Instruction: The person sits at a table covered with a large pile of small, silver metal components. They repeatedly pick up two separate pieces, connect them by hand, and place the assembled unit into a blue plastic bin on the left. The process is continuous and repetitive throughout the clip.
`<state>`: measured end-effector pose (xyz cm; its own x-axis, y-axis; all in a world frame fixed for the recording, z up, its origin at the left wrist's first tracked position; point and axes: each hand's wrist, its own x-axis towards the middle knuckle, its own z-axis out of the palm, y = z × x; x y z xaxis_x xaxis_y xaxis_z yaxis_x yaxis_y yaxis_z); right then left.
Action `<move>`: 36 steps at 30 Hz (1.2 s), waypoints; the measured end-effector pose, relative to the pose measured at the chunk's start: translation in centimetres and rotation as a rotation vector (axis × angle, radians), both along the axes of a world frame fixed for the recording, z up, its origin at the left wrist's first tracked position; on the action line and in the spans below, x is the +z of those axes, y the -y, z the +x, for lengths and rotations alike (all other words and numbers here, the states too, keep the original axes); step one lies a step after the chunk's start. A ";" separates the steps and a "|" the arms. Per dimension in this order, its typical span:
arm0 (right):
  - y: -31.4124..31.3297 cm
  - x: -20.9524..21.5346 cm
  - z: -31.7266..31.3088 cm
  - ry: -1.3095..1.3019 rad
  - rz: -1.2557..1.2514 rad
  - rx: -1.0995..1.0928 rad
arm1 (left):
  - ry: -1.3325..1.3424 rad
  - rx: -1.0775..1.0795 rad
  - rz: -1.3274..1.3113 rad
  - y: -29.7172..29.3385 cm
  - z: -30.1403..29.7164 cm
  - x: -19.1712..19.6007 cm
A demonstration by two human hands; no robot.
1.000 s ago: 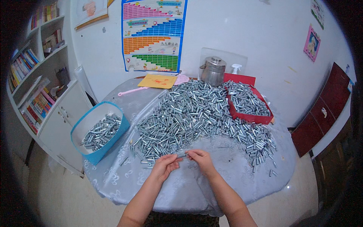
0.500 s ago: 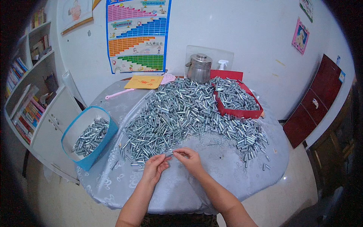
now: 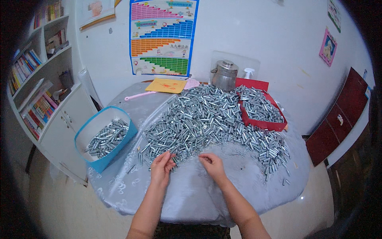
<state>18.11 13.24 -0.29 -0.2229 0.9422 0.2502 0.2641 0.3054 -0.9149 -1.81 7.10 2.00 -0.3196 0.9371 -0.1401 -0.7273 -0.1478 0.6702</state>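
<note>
A wide heap of short silvery metal tubes (image 3: 203,115) covers much of the cloth-covered table. At its near left edge is my left hand (image 3: 161,165), fingers curled, with what looks like one metal tube at the fingertips; it is hard to tell apart from the tubes behind. To its right, a hand's width away, my right hand (image 3: 214,166) is closed in a pinch near the heap's front edge. Whatever lies between its thumb and forefinger is too small to make out. Small loose metal pieces (image 3: 234,151) are scattered on the cloth beyond the right hand.
A blue-rimmed white bin (image 3: 131,131) holding more tubes stands at the left. At the back right, a red box (image 3: 264,124) is filled with them. Behind the heap are a steel pot (image 3: 225,75), a spray bottle (image 3: 248,73) and a yellow envelope (image 3: 166,85).
My hands were together at a metal tube and are now apart, the right one having moved away to the right. The whole view has shifted, so the table sits farther right.
</note>
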 end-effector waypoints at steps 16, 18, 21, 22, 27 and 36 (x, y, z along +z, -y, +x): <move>0.2 2.5 -4.9 0.655 0.332 0.112 | -0.020 -0.079 -0.044 0.3 0.1 0.2; 0.4 2.5 -4.4 0.680 0.302 0.097 | -0.030 -0.081 -0.054 0.4 0.1 0.1; 0.5 2.5 -3.3 0.661 0.280 0.105 | -0.029 -0.094 -0.060 0.4 0.3 0.1; 0.5 2.5 -3.2 0.636 0.287 0.117 | -0.034 -0.103 -0.060 0.4 0.3 0.3; 0.2 1.8 -2.6 0.624 0.441 0.136 | -0.041 -0.114 -0.085 0.4 0.7 0.4; 0.6 3.2 -2.1 -0.388 -0.238 0.110 | -0.076 -0.197 -0.104 0.5 0.9 -0.1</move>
